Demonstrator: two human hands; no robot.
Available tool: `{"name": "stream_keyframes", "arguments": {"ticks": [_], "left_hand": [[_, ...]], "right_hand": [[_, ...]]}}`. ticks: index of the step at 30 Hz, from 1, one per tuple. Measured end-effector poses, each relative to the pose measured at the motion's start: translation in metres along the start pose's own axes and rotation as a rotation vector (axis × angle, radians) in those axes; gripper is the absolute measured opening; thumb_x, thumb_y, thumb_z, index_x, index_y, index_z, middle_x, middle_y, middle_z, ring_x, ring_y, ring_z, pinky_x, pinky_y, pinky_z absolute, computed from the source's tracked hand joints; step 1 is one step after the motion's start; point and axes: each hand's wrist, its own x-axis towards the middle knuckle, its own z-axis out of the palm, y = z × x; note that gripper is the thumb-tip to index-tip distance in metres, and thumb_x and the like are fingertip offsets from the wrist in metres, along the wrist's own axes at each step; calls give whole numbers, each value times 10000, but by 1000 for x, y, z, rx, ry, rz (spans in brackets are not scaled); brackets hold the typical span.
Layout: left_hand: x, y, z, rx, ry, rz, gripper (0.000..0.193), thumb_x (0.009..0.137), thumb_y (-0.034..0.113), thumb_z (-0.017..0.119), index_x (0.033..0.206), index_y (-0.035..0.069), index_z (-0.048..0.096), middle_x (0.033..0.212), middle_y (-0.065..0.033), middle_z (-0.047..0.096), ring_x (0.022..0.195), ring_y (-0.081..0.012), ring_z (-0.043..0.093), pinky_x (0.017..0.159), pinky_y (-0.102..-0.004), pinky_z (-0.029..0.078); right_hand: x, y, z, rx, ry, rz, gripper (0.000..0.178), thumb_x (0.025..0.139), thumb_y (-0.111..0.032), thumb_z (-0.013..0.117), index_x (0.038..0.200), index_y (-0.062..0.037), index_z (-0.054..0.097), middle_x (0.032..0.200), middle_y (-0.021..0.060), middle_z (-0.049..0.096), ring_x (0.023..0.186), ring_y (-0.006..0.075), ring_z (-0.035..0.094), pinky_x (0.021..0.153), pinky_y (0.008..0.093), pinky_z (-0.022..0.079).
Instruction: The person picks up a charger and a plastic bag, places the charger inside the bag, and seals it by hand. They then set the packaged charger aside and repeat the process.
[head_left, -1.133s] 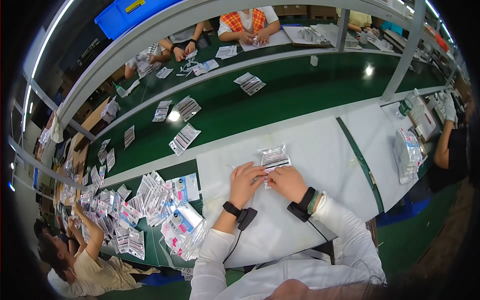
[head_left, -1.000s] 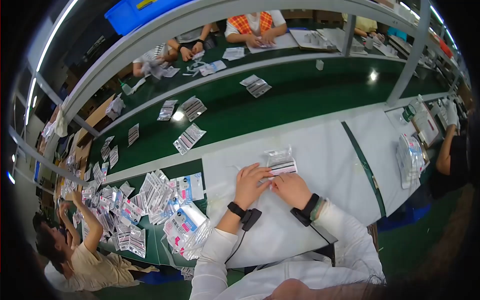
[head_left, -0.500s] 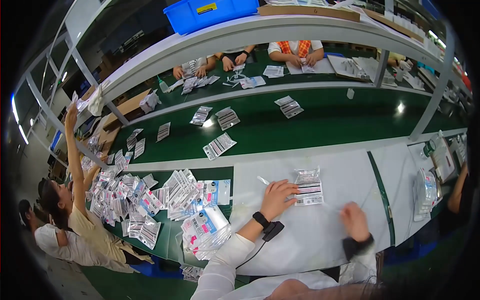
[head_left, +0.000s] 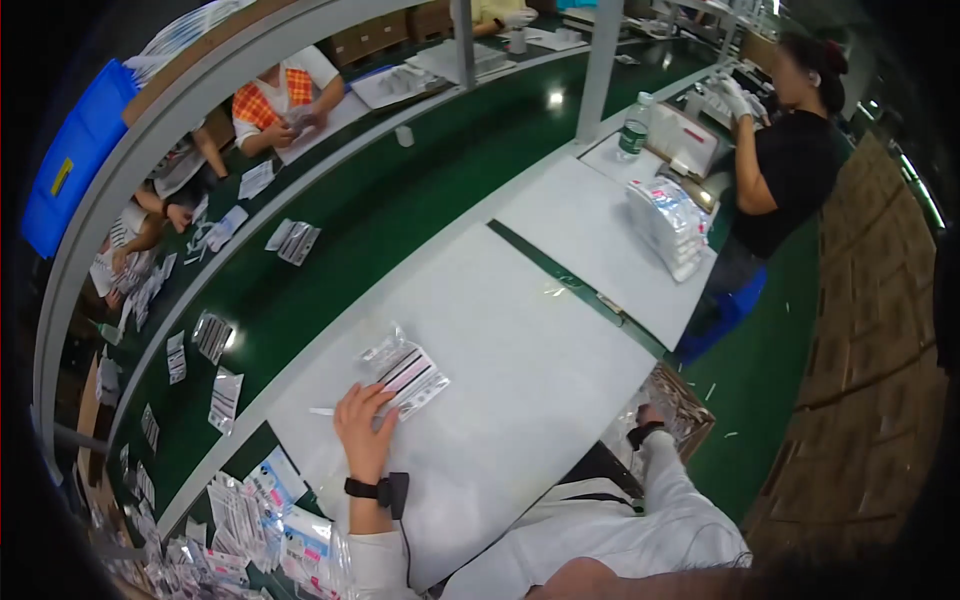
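On the white table top [head_left: 520,330] lies a small clear packet [head_left: 418,380] with a printed card in black and pink stripes. My left hand [head_left: 362,425] rests beside it, fingers stretched out and touching its lower left edge. A thin white strip [head_left: 321,411] sticks out left of that hand. Below the table's right edge, my right hand [head_left: 650,415] reaches into an open cardboard box [head_left: 697,425] holding clear plastic. Its fingers are mostly hidden there.
Many packets [head_left: 235,520] and blue-white pouches [head_left: 310,545] are heaped at lower left. More packets [head_left: 293,242] lie on the green belt [head_left: 440,165]. A pouch stack [head_left: 668,225] and a bottle [head_left: 634,128] stand right, near a co-worker [head_left: 790,150]. Others sit across.
The view has swung right. My right hand has gone from above the table down into the box beside it. My left hand stays at the packet.
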Motion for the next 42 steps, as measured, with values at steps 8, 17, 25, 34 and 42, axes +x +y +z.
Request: {"name": "stream_keyframes", "arguments": {"ticks": [8, 17, 25, 34, 42], "left_hand": [[-18, -4, -13, 91, -20, -75, 295, 769, 140, 710, 1063, 153, 687, 1187, -21, 647, 1256, -329, 493, 1061, -462, 337], [-22, -9, -2, 276, -102, -19, 403, 828, 51, 572, 1206, 180, 623, 1298, 7, 571, 1321, -308, 421, 1093, -520, 294], [-26, -10, -13, 280, -116, 7, 516, 828, 50, 553, 1307, 240, 581, 1369, 40, 543, 1364, -270, 382, 1120, -501, 260], [-23, -11, -28, 16, -132, -102, 460, 853, 176, 620, 1306, 249, 584, 1309, 28, 602, 1336, -242, 414, 1122, -455, 241], [-14, -2, -5, 134, 18, -166, 418, 828, 298, 706, 1231, 231, 618, 1230, 19, 620, 1227, -227, 495, 1047, -437, 301]], "right_hand": [[-31, -34, -19, 330, 56, 157, 307, 827, -284, 658, 1016, -49, 712, 967, 187, 712, 852, 357, 682, 783, 430, 531], [-149, -212, -273, 1545, 663, -810, 139, 970, -123, 530, 963, -19, 623, 844, -12, 563, 795, 86, 519, 752, 205, 427], [-199, -475, -288, 377, -91, -1721, 459, 755, 120, 504, 1149, -63, 654, 1031, 97, 666, 933, 285, 578, 826, 352, 483], [-164, -496, -252, 204, -195, -1624, 488, 754, 14, 593, 1216, -132, 648, 1042, 65, 668, 1006, 280, 565, 907, 379, 461], [-149, -503, -236, 222, -46, -1616, 498, 740, -197, 758, 1224, -163, 647, 1115, 38, 647, 987, 255, 581, 897, 367, 466]]}}
